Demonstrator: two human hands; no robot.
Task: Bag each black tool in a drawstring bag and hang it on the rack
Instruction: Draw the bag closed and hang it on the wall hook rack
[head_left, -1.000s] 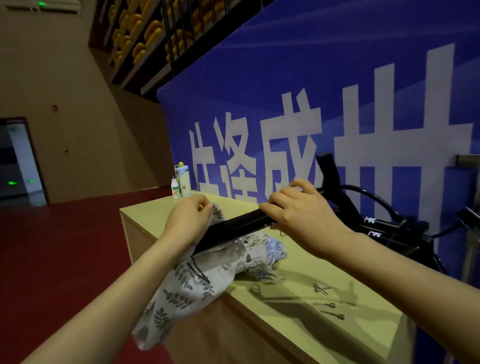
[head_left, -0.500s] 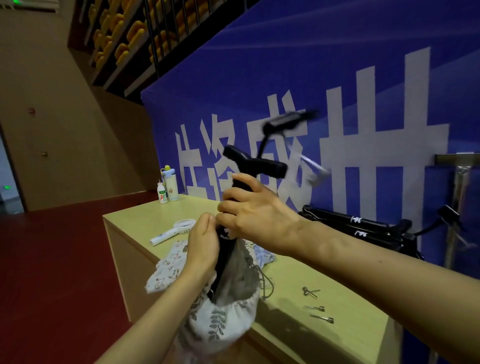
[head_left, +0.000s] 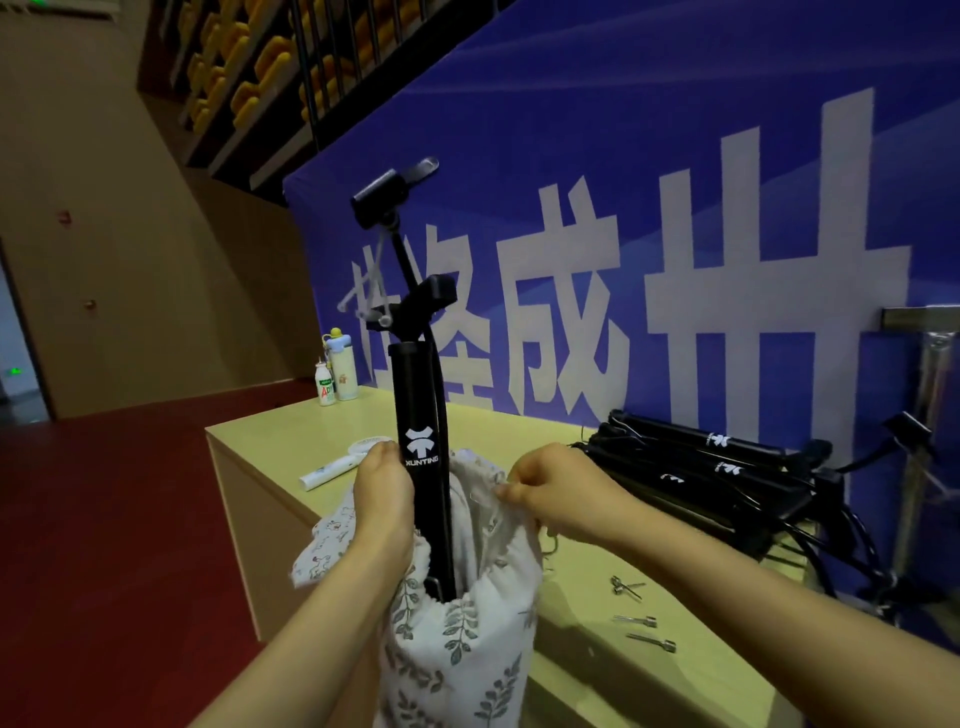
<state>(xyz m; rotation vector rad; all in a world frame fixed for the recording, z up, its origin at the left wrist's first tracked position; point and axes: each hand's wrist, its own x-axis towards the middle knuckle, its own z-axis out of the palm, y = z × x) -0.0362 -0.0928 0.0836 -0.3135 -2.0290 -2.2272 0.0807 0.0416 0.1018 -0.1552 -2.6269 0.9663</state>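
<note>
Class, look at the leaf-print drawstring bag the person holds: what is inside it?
The lower end of an upright black pump sits inside the leaf-print bag. Its base is hidden by cloth. Both hands, left and right, grip the rim.

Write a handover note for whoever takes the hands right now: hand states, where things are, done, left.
Left hand: gripping the bag rim beside the pump barrel.
Right hand: pinching the opposite rim.
Black pump: upright, lower end inside the leaf-print drawstring bag, handle and hose head well above it.
Pile of pumps: unbagged on the wooden counter, right.
Metal rack: far right.
Done: pump partly in.
Left: pull bag up, cinch, hang; bag the rest.
</note>
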